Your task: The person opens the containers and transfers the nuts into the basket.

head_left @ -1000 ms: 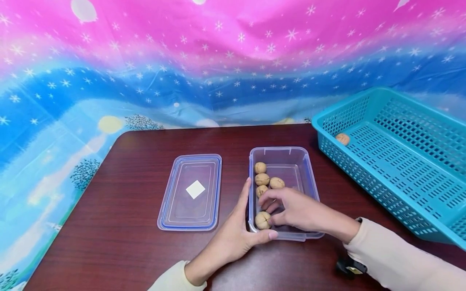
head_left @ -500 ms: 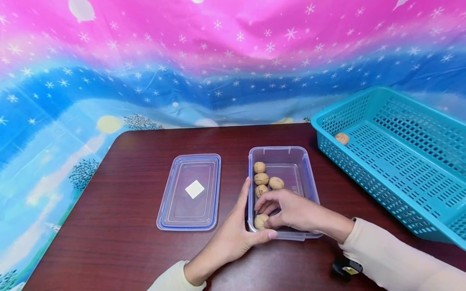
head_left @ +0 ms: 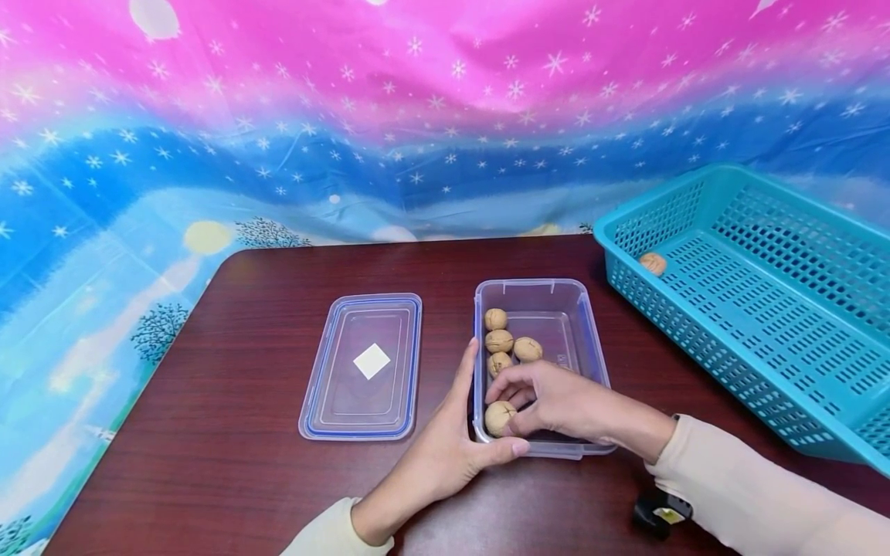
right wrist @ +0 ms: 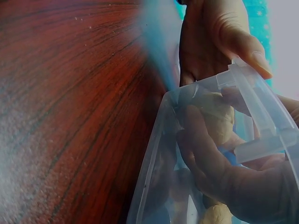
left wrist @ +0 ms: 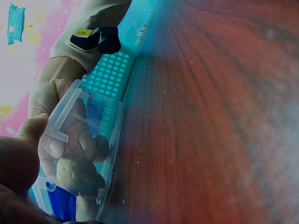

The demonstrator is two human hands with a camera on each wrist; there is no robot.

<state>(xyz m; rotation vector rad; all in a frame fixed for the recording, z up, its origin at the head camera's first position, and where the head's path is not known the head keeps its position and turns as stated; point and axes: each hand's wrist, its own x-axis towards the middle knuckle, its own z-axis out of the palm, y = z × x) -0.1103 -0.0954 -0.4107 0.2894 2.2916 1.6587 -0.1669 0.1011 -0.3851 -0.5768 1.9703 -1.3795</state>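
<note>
In the head view, a clear plastic food container [head_left: 573, 340] with a blue-tinted rim holds several walnuts. Some form a column along its left wall, and one walnut [head_left: 528, 349] lies just right of that column. My left hand [head_left: 445, 455] grips the container's near left corner, thumb at the near rim and fingers along the left wall. Inside, my right hand [head_left: 556, 401] has its thumb and curled fingers at a walnut [head_left: 500, 418] in the near left corner. Through the clear wall, the left wrist view shows this walnut [left wrist: 70, 175] among the right fingers.
A clear lid [head_left: 341, 417] with a blue seal and a white square label lies left of the container. At the right stands a teal basket [head_left: 695, 340] with one walnut [head_left: 653, 264] in it. All rest on a dark red wooden table [head_left: 243, 347] before a patterned cloth.
The right fingers have shifted slightly on the near-corner walnut, which has turned and moved a little away from the near wall. My left hand and the container stay almost still.
</note>
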